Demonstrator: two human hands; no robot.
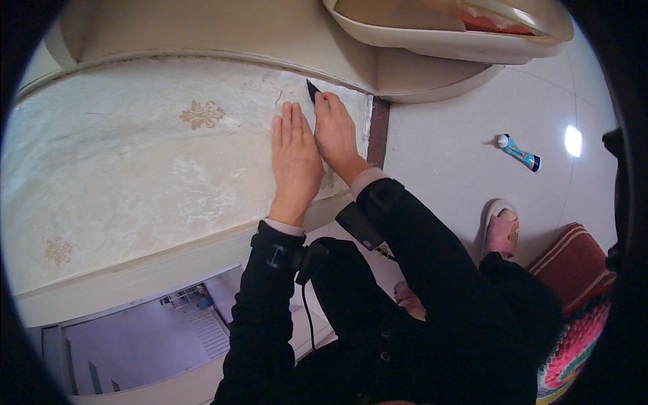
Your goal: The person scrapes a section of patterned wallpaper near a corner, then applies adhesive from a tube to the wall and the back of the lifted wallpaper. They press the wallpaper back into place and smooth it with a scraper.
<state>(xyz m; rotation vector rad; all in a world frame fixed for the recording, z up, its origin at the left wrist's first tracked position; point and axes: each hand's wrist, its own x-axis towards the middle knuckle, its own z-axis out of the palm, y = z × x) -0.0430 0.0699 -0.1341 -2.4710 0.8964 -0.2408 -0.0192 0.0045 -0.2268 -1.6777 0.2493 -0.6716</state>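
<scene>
At twelve o'clock on the wallpaper [135, 169] — left hand [295, 158] pressed flat, fingers together; right hand [335, 131] pinching a dark blade [312, 90]. Could slip toward the left fingertips — hands touching.

Wall [135, 155]: cream w/ beige floral motifs. Blade [312, 90]: black. Sleeves [270, 304]: black. Slipper [501, 229]: pink. Tube [518, 152]: blue, white cap. Cushion [574, 263]: red w/ stripes.

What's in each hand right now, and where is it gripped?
Right hand pinches a small dark blade by its lower end. Left hand holds nothing; it lies flat on the wallpaper.
</scene>
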